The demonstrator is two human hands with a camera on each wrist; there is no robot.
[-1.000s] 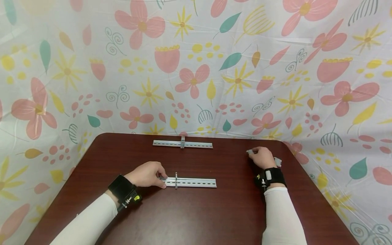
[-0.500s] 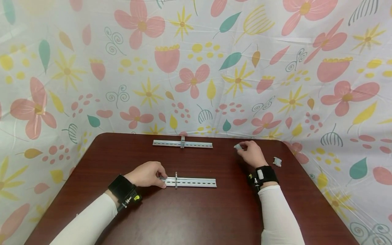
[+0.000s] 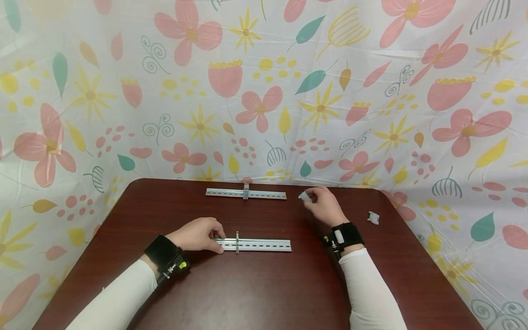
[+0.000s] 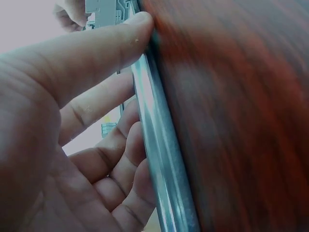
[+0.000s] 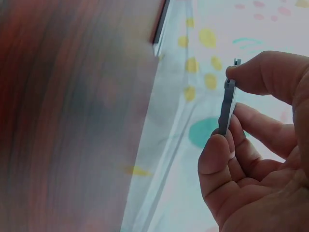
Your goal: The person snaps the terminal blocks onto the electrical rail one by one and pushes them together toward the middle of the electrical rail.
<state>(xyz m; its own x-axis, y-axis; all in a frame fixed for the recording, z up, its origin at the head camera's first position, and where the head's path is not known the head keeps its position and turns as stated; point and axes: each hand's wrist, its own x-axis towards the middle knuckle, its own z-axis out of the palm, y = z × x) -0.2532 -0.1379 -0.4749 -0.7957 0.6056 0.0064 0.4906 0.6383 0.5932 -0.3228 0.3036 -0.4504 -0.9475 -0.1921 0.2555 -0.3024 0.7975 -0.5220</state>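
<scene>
My left hand (image 3: 199,234) holds the left end of the near slotted metal DIN rail (image 3: 266,245), thumb along its front edge. A thin terminal block (image 3: 237,243) stands across this rail, just right of the fingers. In the left wrist view the rail (image 4: 166,154) runs under the thumb, with a grey block (image 4: 104,12) beyond. At the back right of the rail, my right hand (image 3: 327,207) pinches a grey terminal block (image 3: 304,196) between thumb and fingers. The right wrist view shows this block (image 5: 227,107) edge-on, raised off the dark table.
A second DIN rail (image 3: 268,195) lies near the table's back edge, with a clip-like block (image 3: 246,191) across its middle. One loose grey terminal block (image 3: 373,217) rests at the right. A flower-printed curtain (image 3: 264,91) hangs behind the brown table (image 3: 264,293).
My right hand has moved left across the back of the table with the terminal block, uncovering the loose block at the right. My left hand and the rail have stayed put.
</scene>
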